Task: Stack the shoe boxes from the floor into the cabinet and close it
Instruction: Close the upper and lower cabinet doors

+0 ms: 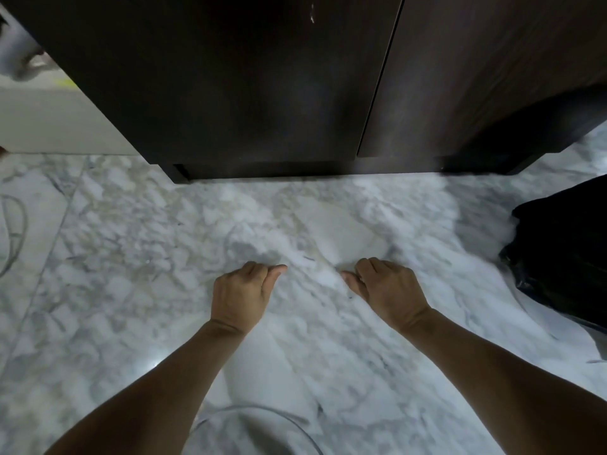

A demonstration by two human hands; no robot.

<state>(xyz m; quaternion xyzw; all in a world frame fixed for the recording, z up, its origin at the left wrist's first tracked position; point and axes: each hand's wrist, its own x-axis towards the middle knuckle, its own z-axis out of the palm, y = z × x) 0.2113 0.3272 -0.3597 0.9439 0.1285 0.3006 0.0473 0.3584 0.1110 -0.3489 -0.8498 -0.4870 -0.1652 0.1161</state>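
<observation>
Cabinet (249,77) stands shut at twelve o'clock, well apart from my left hand (241,295) and right hand (387,292), fingers curled closed, empty, over marble floor (131,241).

Closed cabinet (249,77), empty hands (curled), marble floor (131,241)

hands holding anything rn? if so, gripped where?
Nothing is held. The left hand and right hand are both loosely curled and empty above the marble floor, in front of the closed cabinet.
</observation>
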